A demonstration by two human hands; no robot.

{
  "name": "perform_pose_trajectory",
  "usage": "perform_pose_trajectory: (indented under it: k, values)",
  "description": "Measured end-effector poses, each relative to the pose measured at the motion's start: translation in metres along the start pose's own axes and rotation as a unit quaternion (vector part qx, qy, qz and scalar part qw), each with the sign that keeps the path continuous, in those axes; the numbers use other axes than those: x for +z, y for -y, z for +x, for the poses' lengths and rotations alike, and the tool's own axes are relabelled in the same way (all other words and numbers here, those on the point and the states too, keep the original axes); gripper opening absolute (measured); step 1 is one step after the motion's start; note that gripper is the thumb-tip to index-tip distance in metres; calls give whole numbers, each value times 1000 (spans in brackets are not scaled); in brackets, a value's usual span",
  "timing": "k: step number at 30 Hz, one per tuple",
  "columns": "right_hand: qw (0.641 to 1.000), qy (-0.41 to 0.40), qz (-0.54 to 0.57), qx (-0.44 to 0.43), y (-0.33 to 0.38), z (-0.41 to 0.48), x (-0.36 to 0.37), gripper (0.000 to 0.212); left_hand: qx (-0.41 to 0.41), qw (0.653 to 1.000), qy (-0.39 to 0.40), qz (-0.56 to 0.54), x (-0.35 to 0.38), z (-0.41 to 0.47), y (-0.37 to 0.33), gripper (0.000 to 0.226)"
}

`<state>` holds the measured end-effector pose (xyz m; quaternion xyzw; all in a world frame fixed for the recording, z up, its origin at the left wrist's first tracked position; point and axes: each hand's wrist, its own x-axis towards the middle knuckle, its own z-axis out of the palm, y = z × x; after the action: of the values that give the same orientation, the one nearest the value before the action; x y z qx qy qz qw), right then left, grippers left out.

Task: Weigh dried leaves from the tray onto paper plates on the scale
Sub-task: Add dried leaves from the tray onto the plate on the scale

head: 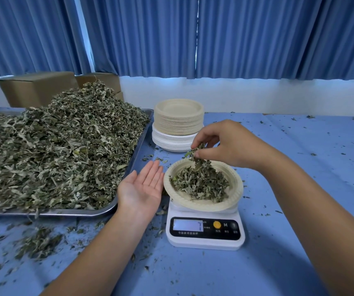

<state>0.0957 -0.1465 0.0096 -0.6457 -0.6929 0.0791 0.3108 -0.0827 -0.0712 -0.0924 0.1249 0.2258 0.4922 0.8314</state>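
On the white kitchen scale (204, 233) sits a paper plate (237, 190) with a small mound of dried leaves (201, 184). Above it the right hand (225, 144) pinches a tuft of leaves in its fingertips. The left hand (141, 186) lies palm up, fingers straight and holding nothing, between the plate and the heaped steel tray (138, 144). The scale's display seems to read 7, and one button is marked M.
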Motion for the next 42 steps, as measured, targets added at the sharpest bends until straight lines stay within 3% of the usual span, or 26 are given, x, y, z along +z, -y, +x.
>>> perform_pose_trajectory:
  k: [7, 16, 23, 27, 38, 42]
  values:
    - [999, -31, 31, -1, 2, 0, -5, 8, 0, 1000, -1, -1, -1, 0, 0, 45]
    - [1000, -12, 23, 13, -1, 0, -1, 8, 0, 1000, -1, -2, -1, 0, -1, 46]
    - [995, 87, -15, 50, -6, -2, 9, 9, 0, 1000, -4, -1, -1, 1, 0, 46]
    - [992, 105, -39, 50, -7, -1, 11, 8, 1, 1000, -5, 0, -1, 0, 0, 46]
    - [997, -47, 59, 22, 0, -2, -5, 8, -2, 1000, -4, -1, -1, -1, 0, 46]
    - [996, -44, 66, 35, -1, -2, -5, 7, -3, 1000, -2, -1, -1, 0, 0, 46]
